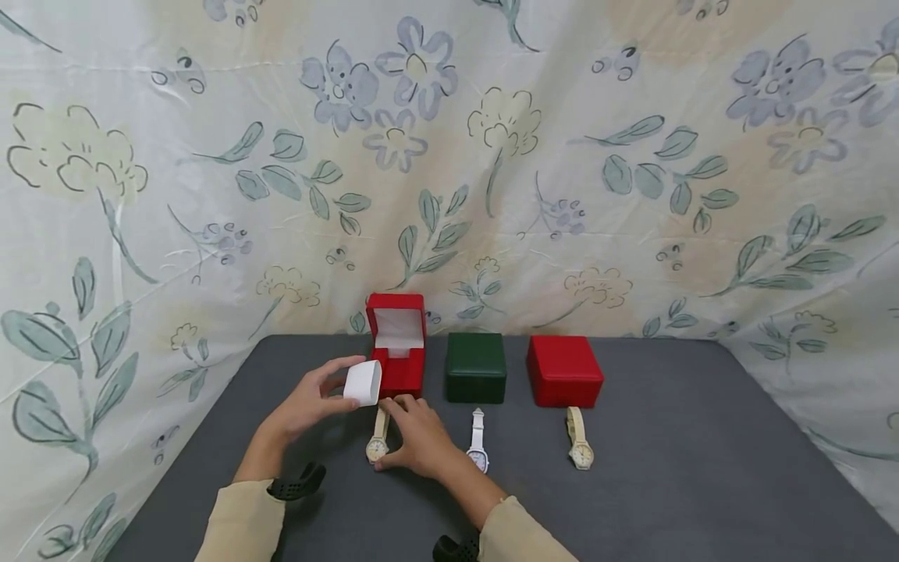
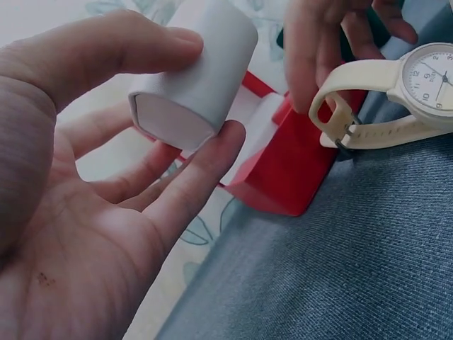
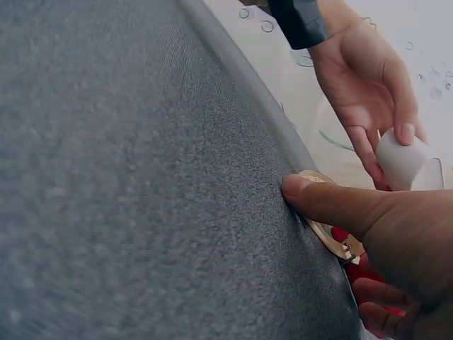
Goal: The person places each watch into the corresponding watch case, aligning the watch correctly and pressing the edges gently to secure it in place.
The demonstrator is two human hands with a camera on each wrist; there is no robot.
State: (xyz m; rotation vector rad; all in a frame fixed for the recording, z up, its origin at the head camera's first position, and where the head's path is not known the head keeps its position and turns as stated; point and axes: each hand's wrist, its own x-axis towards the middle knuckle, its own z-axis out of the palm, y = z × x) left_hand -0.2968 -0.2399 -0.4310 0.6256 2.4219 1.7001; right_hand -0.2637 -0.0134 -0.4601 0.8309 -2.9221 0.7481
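While the left hand [image 1: 309,402] pinches the white cushion [image 1: 362,383] between thumb and fingers left of centre, the right hand [image 1: 423,439] arches low over the table [image 1: 667,468], spread around the nearest watch [image 1: 378,443]; this watch, at lower centre-left of the head view, lies just to the left of the right palm, so the right hand is the nearer one; its long axis runs roughly up and down the frame, dial [image 1: 377,449] at the lower end, strap pointing up towards the open box [image 1: 411,373]; the right thumb [image 3: 322,200] sits at the dial end and the fingers reach the strap end, so the hand spans the watch lengthwise; whether it grips or only touches, I cannot tell.

The cushion is up and a little left of the watch, near but apart from it, and just beside the open box; in the left wrist view the strap makes a loop at upper right, its buckle [image 2: 345,136] on the side towards the cushion, whose flat end is turned to the lower left; as I judge it, what counts is how the cushion's axis lines up with that loop, and the two are not aligned here.
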